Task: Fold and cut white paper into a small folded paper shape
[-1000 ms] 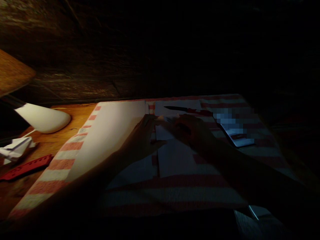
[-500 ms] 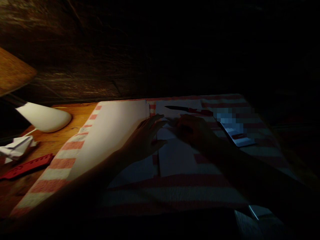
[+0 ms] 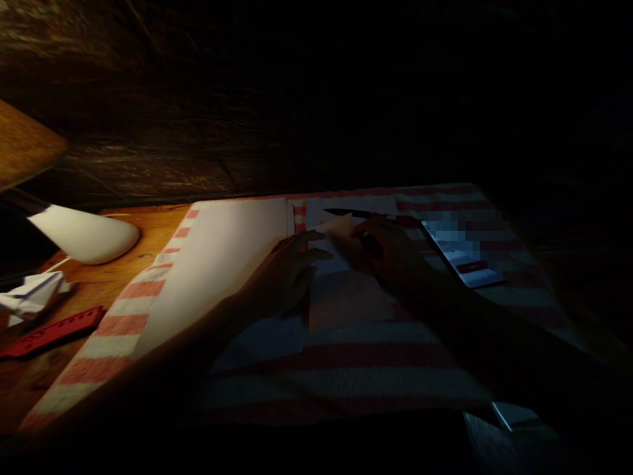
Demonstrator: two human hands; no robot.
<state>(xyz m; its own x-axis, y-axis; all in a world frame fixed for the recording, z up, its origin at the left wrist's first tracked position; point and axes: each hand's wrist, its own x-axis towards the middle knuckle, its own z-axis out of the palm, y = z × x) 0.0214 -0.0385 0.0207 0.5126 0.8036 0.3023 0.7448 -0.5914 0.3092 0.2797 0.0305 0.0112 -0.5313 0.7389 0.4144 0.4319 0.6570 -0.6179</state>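
A folded sheet of paper [image 3: 346,300] lies in front of me in dim light, its upper part raised off the cloth. My right hand [image 3: 383,247] is closed in a pinch on the raised upper right part of that paper. Fingers apart, my left hand [image 3: 294,267] reaches over the paper's left edge; whether it touches is too dark to tell. Just beyond both hands lies a knife [image 3: 345,213] with a dark blade and a reddish handle, partly behind my right hand. Larger white sheets [image 3: 232,241] spread out under and left of my left hand.
A red and white striped cloth [image 3: 366,379] covers the table. To the right a phone [image 3: 459,257] with a lit screen lies on it. At left stand a white lamp [image 3: 89,234], a crumpled-looking folded paper piece [image 3: 37,297] and a flat red strip [image 3: 57,333]. A dark wall rises behind.
The paper's upper part has come up into the light, and its lower edge has shifted up and away from me. My left hand's fingers have spread and moved slightly downward.
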